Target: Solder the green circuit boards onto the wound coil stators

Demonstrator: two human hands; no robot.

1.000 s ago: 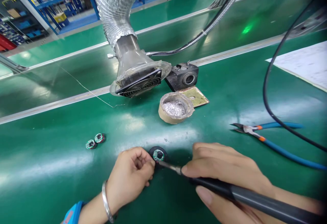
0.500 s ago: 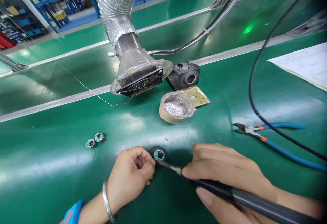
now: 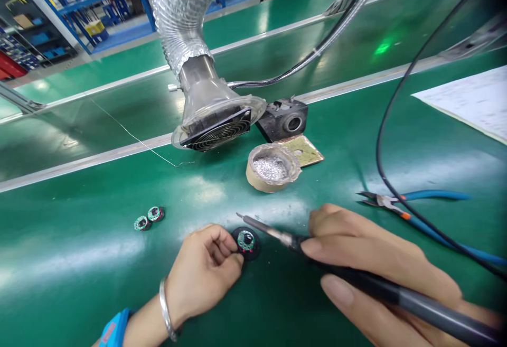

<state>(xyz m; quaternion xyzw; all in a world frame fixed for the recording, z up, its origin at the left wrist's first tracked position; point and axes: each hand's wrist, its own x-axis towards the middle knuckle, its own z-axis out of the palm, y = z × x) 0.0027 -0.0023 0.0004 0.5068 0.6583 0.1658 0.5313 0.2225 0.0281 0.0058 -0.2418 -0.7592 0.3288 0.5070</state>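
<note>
My left hand rests on the green table with its fingers curled, thumb and fingertips at the left edge of a black round holder. A small green circuit board sits in this holder, with bits of red at its lower edge. My right hand is closed round a soldering iron, whose tip is above the board and apart from it. Two more small round boards, one beside the other, lie to the left.
A fan hood on a foil duct hangs beyond the hands. Past them stand a cardboard ring with silvery bits, a sponge plate and a black iron stand. Pliers, a black cable and paper are right.
The iron's tip has lifted off the board's lower edge and moved up and slightly left. My right hand has shifted right. My left hand has stayed nearly in place.
</note>
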